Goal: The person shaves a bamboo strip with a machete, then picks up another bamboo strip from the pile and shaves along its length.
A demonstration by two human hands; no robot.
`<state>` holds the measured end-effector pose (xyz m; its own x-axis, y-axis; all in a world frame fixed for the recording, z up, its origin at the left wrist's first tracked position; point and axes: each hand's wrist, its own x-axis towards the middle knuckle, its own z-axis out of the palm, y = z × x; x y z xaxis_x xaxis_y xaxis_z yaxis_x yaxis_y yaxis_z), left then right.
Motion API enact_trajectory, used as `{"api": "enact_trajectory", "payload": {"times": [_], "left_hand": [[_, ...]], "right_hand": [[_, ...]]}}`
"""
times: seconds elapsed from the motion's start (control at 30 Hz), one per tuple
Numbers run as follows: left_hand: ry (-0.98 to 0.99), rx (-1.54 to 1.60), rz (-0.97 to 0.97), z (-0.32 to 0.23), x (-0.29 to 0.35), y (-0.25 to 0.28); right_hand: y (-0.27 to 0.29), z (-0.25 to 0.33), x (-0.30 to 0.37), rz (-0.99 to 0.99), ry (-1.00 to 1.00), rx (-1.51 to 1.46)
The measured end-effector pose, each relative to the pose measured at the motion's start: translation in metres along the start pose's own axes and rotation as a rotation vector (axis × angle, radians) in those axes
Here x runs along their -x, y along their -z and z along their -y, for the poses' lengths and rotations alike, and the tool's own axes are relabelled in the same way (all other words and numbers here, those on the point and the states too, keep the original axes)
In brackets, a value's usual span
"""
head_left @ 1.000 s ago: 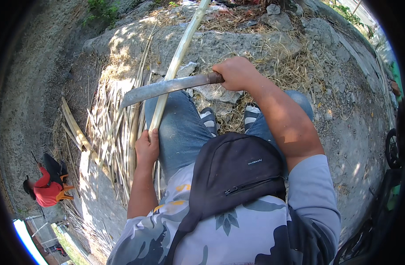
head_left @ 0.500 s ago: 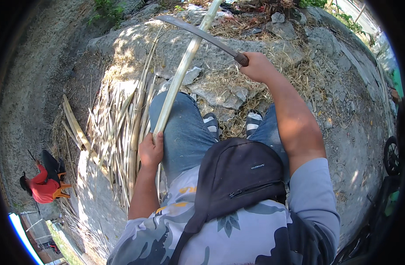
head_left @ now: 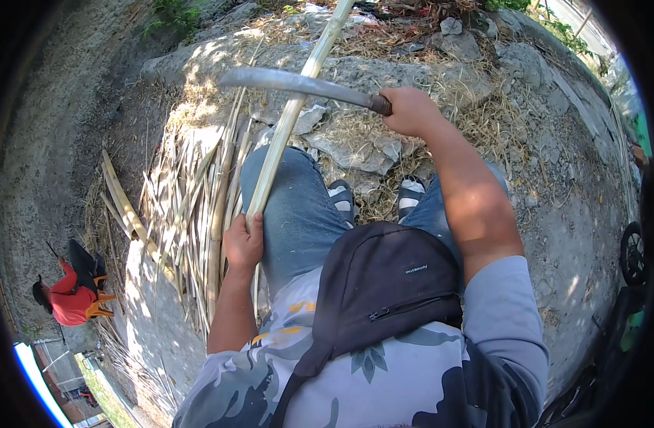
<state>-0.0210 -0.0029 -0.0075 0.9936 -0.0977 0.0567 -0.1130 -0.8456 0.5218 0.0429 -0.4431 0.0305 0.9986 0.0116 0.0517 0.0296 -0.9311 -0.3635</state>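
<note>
My left hand (head_left: pixel 243 242) is closed around the near end of a long, pale split bamboo strip (head_left: pixel 278 146), just beside my left thigh. The strip slants away from me, up and to the right, and its far end runs out of the top of the view. In my right hand (head_left: pixel 411 112) is the dark handle of a machete (head_left: pixel 298 83) with a long, slightly curved metal blade. The blade lies across the strip, pointing left. Whether its edge bites into the bamboo or only rests on it, I cannot tell.
Many split bamboo strips (head_left: pixel 191 192) lie in a pile left of my leg, with thicker bamboo pieces (head_left: pixel 127 207) beyond. A black bag (head_left: pixel 391 285) rests on my lap. Broken rocks (head_left: pixel 355 153) and dry straw are ahead. A person in red (head_left: pixel 71 294) sits far left.
The machete blade has come down along the bamboo strip toward me, turning more level. My right hand has shifted slightly nearer and left; my left hand keeps its hold.
</note>
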Motion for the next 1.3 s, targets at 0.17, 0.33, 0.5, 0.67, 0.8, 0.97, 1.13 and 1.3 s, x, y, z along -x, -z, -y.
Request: {"api": "enact_trajectory", "payload": {"times": [0.17,0.33,0.5,0.67,0.8,0.97,1.13,1.3], "left_hand": [[-0.006,-0.012,0.026,-0.001,-0.005,0.002],[0.025,0.003,0.034,0.000,-0.004,0.003],[0.000,-0.060,0.030,-0.004,-0.005,0.006],[-0.052,-0.063,-0.029,-0.005,-0.001,0.004],[-0.052,-0.060,-0.017,-0.007,-0.004,0.004],[-0.076,-0.081,0.028,-0.008,-0.009,0.007],[-0.044,-0.036,0.015,0.003,-0.006,0.004],[-0.049,-0.052,0.007,-0.004,-0.007,0.005]], "right_hand": [[0.007,-0.022,-0.003,-0.149,-0.321,-0.274],[0.018,0.010,0.013,-0.039,-0.052,-0.027],[0.008,0.051,0.016,0.109,0.218,0.155],[0.010,0.031,0.009,0.110,0.269,0.200],[0.018,-0.012,0.003,0.006,-0.196,-0.160],[0.015,-0.020,0.008,-0.075,-0.337,-0.167],[0.016,0.006,0.007,-0.037,-0.209,-0.094],[0.019,0.028,0.018,-0.064,-0.008,0.093]]}}
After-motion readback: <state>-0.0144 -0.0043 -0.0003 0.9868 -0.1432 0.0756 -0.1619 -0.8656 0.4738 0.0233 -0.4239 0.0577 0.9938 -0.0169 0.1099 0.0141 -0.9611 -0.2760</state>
